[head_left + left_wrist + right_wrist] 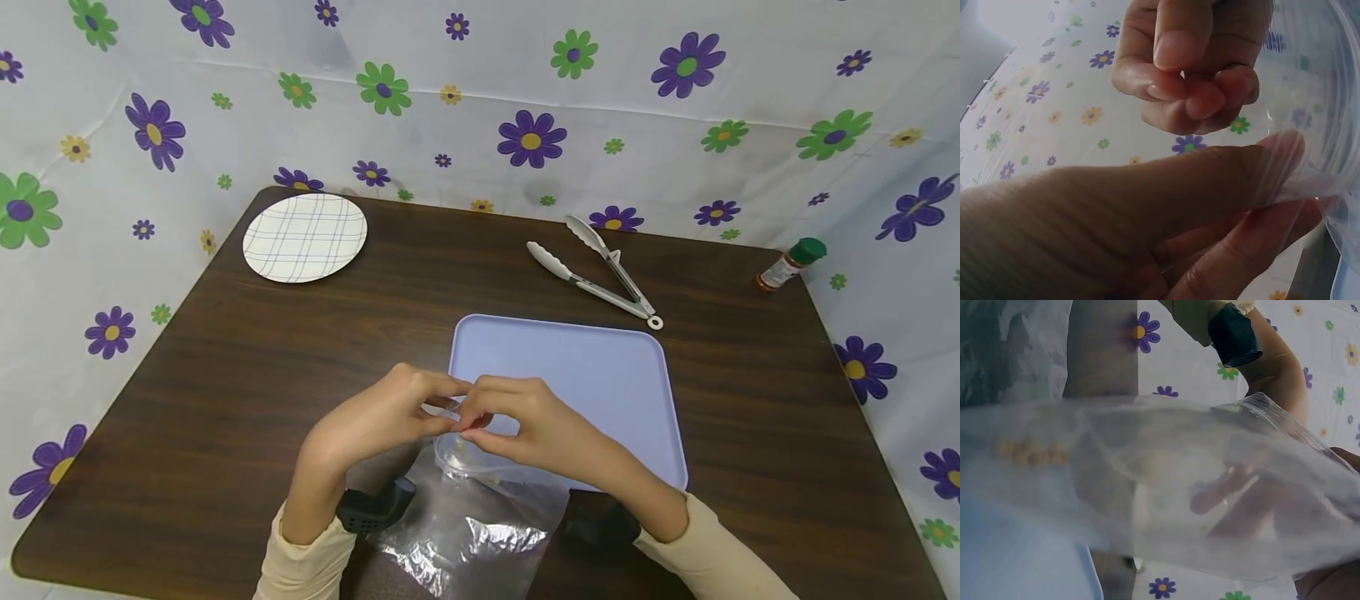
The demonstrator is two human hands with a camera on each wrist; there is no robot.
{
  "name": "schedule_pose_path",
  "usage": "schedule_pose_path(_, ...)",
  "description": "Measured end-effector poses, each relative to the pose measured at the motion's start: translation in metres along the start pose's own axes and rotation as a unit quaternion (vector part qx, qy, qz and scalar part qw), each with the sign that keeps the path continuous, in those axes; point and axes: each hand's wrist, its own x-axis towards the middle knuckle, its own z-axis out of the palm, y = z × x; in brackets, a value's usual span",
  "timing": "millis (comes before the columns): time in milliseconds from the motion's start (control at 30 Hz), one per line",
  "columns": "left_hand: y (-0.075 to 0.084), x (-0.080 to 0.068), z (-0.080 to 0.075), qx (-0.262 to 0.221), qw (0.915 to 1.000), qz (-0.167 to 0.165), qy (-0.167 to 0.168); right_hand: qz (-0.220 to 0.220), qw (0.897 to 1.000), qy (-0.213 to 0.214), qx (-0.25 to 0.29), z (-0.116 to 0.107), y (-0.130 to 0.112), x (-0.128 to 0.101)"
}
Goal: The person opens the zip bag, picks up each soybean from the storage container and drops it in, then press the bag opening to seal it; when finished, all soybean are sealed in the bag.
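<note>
A clear plastic zip bag [1110,506] hangs from both hands over the near left part of a pale blue tray [570,358]. My left hand [393,410] pinches its edge between thumb and fingers, as the left wrist view shows close up. Beside it, fingertips almost meeting, my right hand [536,417] has its fingers curled at the same edge. Small tan pieces [1032,453] show blurred through the plastic; whether they lie inside the bag I cannot tell. A crinkled clear plastic sheet or bag [465,542] spreads below the hands at the table's near side.
A white plate with blue lines [303,237] lies at the back left of the dark wooden table [225,375]. Spread tongs [607,275] rest behind the tray. A green-capped spice bottle [787,265] stands at the back right. Flowered cloth [450,50] hangs around the table.
</note>
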Motion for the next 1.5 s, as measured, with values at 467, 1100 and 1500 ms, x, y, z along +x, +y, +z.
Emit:
schedule_pose_path(467,-0.006,-0.002,0.0,-0.021,0.9997,-0.007,-0.009,0.123,0.986,0.068,-0.085,-0.038,0.024,-0.066)
schedule_pose_path(1100,-0.012,-0.01,-0.001,-0.031,0.9993,-0.023,-0.005,0.186,0.976,0.045,-0.108,-0.04,0.064,-0.194)
schedule_pose_path(1500,-0.014,-0.011,0.002,-0.025,0.9994,-0.023,0.003,0.151,0.979,0.063,-0.118,-0.034,0.065,-0.206)
